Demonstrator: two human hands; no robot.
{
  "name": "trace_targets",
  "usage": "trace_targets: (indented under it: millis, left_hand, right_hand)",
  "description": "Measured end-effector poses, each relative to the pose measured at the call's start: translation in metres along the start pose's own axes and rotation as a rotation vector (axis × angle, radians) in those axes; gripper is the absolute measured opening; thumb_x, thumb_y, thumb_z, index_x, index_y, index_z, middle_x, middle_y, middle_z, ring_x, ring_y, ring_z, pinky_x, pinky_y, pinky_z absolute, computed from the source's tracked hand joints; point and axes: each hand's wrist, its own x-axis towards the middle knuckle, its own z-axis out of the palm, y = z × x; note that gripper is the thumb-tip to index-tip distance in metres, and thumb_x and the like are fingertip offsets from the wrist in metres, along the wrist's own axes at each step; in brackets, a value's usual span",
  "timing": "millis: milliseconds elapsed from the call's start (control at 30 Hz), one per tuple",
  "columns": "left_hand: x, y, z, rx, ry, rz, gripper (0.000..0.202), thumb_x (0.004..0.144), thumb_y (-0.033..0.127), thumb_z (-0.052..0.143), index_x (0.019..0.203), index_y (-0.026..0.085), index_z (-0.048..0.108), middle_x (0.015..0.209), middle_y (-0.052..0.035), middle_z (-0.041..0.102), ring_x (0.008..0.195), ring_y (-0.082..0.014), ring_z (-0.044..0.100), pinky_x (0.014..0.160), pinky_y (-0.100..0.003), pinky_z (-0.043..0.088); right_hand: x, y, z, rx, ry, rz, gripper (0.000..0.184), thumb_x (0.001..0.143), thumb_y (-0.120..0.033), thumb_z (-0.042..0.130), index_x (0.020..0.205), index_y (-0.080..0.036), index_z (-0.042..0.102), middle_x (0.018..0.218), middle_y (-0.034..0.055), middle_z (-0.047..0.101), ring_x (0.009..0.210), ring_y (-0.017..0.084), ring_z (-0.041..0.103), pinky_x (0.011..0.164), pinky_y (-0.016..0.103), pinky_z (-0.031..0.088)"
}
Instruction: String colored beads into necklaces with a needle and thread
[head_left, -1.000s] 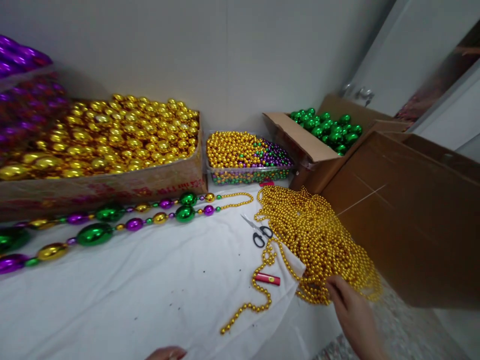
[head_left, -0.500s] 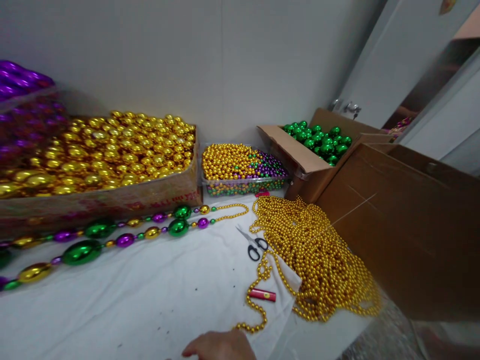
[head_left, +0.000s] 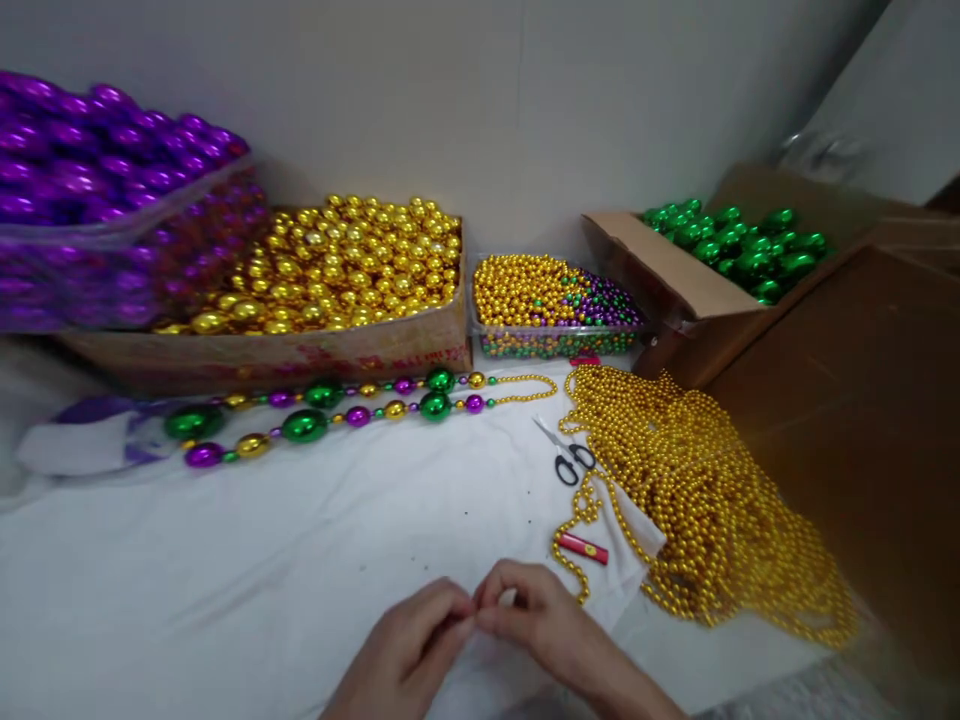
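My left hand (head_left: 416,640) and my right hand (head_left: 536,612) meet low in the middle of the head view. Thumb and forefinger of each are pinched together, tips touching the other hand's. Whatever lies between the fingertips is too small to make out. A thin gold bead strand (head_left: 559,545) winds down and passes out of sight beside my right hand. Close by lie a red tube (head_left: 583,548) with a yellow mark and black-handled scissors (head_left: 574,464). Farther back, a necklace (head_left: 304,426) of large green, purple and gold beads stretches across the white cloth (head_left: 300,560).
A heap of gold bead strands (head_left: 697,490) covers the right side. Along the wall stand purple beads (head_left: 112,160), a carton of gold beads (head_left: 352,260), a clear tray of small mixed beads (head_left: 555,340) and a carton of green beads (head_left: 739,240). A large brown carton (head_left: 885,400) borders the right.
The view has swung left, bringing more of the purple beads in. Both hands now show, fingertips together; before, only part of one hand showed at the bottom edge.
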Motion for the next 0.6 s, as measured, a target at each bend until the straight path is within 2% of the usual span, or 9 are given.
trace_targets:
  millis: [67, 133, 200, 300, 367, 400, 467, 500, 600]
  left_hand:
    - [0.010, 0.013, -0.004, 0.001, 0.038, 0.029, 0.020, 0.086, 0.033, 0.049, 0.079, 0.020, 0.062, 0.075, -0.0013, 0.064, 0.070, -0.0166, 0.058, 0.065, -0.024, 0.042]
    - [0.021, 0.024, -0.009, -0.023, 0.062, 0.038, 0.016, 0.087, 0.028, 0.049, 0.096, 0.021, 0.061, 0.074, 0.0000, 0.062, 0.068, -0.0159, 0.057, 0.063, -0.025, 0.042]
    - [0.027, 0.033, -0.015, -0.028, 0.127, 0.102, 0.021, 0.087, 0.025, 0.049, 0.106, 0.020, 0.058, 0.086, -0.0027, 0.065, 0.078, -0.0176, 0.060, 0.070, -0.027, 0.045]
    - [0.017, 0.046, -0.019, 0.129, 0.509, 0.324, 0.028, 0.085, 0.019, 0.055, 0.113, 0.021, 0.058, 0.117, -0.0093, 0.059, 0.108, -0.0236, 0.054, 0.094, -0.037, 0.041]
    - [0.002, 0.051, -0.013, 0.223, 0.733, 0.494, 0.037, 0.080, 0.010, 0.058, 0.115, 0.024, 0.057, 0.120, -0.0092, 0.057, 0.112, -0.0243, 0.051, 0.097, -0.040, 0.040]
    - [-0.005, 0.052, -0.008, 0.225, 0.751, 0.577, 0.041, 0.079, 0.006, 0.057, 0.115, 0.025, 0.057, 0.113, -0.0081, 0.060, 0.106, -0.0229, 0.054, 0.093, -0.038, 0.043]
    - [-0.008, 0.050, 0.008, 0.121, 0.620, 0.681, 0.041, 0.080, 0.003, 0.054, 0.114, 0.024, 0.058, 0.099, -0.0063, 0.064, 0.091, -0.0192, 0.058, 0.079, -0.032, 0.048]
    - [-0.003, 0.048, 0.016, 0.024, 0.560, 0.617, 0.036, 0.082, 0.005, 0.052, 0.112, 0.023, 0.059, 0.096, -0.0065, 0.064, 0.086, -0.0179, 0.059, 0.075, -0.030, 0.049]
    - [0.027, 0.040, 0.039, -0.437, 0.454, 0.211, 0.034, 0.086, 0.021, 0.053, 0.121, 0.020, 0.052, 0.096, -0.0070, 0.062, 0.072, -0.0140, 0.058, 0.056, -0.024, 0.047]
  right_hand:
    - [0.004, -0.013, -0.012, 0.084, -0.010, 0.004, 0.012, 0.079, -0.029, 0.063, 0.073, -0.018, 0.062, 0.074, -0.0020, 0.059, 0.067, 0.013, 0.051, 0.060, 0.024, 0.037]
    - [0.011, -0.025, -0.026, 0.043, 0.035, -0.086, 0.011, 0.073, -0.025, 0.069, 0.066, -0.018, 0.063, 0.078, -0.0007, 0.060, 0.079, 0.015, 0.053, 0.072, 0.026, 0.037]
    - [0.018, -0.034, -0.040, 0.102, 0.048, -0.065, 0.011, 0.072, -0.024, 0.070, 0.064, -0.018, 0.064, 0.088, 0.0013, 0.063, 0.086, 0.016, 0.054, 0.077, 0.027, 0.037]
    - [0.024, -0.039, -0.058, 0.245, 0.087, 0.031, 0.014, 0.072, -0.025, 0.071, 0.062, -0.018, 0.063, 0.099, 0.0038, 0.067, 0.082, 0.015, 0.056, 0.069, 0.026, 0.039]
    - [0.025, -0.039, -0.066, 0.295, 0.104, 0.042, 0.016, 0.073, -0.028, 0.070, 0.064, -0.017, 0.062, 0.102, 0.0052, 0.068, 0.077, 0.014, 0.056, 0.064, 0.024, 0.040]
    - [0.026, -0.038, -0.069, 0.314, 0.114, 0.039, 0.017, 0.074, -0.030, 0.070, 0.065, -0.017, 0.062, 0.103, 0.0057, 0.069, 0.077, 0.013, 0.057, 0.061, 0.023, 0.040]
    - [0.027, -0.038, -0.070, 0.378, 0.125, 0.022, 0.019, 0.073, -0.032, 0.072, 0.067, -0.018, 0.061, 0.104, 0.0064, 0.070, 0.082, 0.014, 0.060, 0.056, 0.020, 0.039]
    - [0.028, -0.039, -0.069, 0.425, 0.116, 0.008, 0.020, 0.073, -0.032, 0.073, 0.068, -0.018, 0.060, 0.102, 0.0068, 0.071, 0.086, 0.015, 0.061, 0.053, 0.018, 0.038]
    - [0.030, -0.051, -0.061, 0.603, 0.046, -0.041, 0.021, 0.076, -0.031, 0.072, 0.071, -0.019, 0.056, 0.092, 0.0067, 0.072, 0.086, 0.017, 0.065, 0.043, 0.015, 0.034]
